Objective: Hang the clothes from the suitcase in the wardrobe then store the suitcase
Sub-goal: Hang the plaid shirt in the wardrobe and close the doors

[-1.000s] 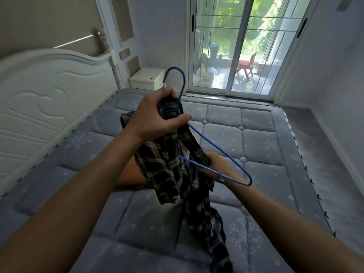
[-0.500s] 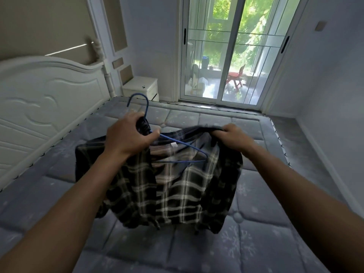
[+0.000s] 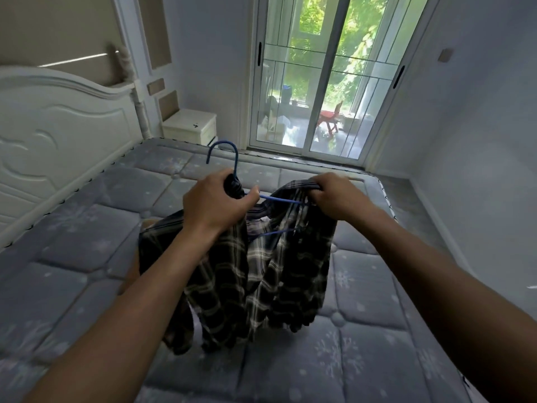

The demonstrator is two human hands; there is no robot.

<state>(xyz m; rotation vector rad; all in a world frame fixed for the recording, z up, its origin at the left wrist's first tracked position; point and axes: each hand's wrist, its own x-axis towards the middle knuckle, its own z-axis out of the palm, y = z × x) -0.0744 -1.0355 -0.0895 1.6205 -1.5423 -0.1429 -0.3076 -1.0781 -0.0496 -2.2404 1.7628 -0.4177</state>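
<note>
While the left hand (image 3: 216, 203) wraps its fingers round the neck of the blue hanger (image 3: 279, 200), the hook rises just above them. The plaid shirt (image 3: 232, 286) hangs below and between both sets of fingers, over the mattress (image 3: 363, 344). The right hand (image 3: 338, 197) has its fingers gripping the shirt's bunched shoulder at the hanger's right end.

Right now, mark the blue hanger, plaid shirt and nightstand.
blue hanger (image 3: 279, 199), head view, on its upper wire arm.
plaid shirt (image 3: 290, 271), head view, on the hanging cloth, midway down.
nightstand (image 3: 189, 125), head view, on its top surface.
</note>
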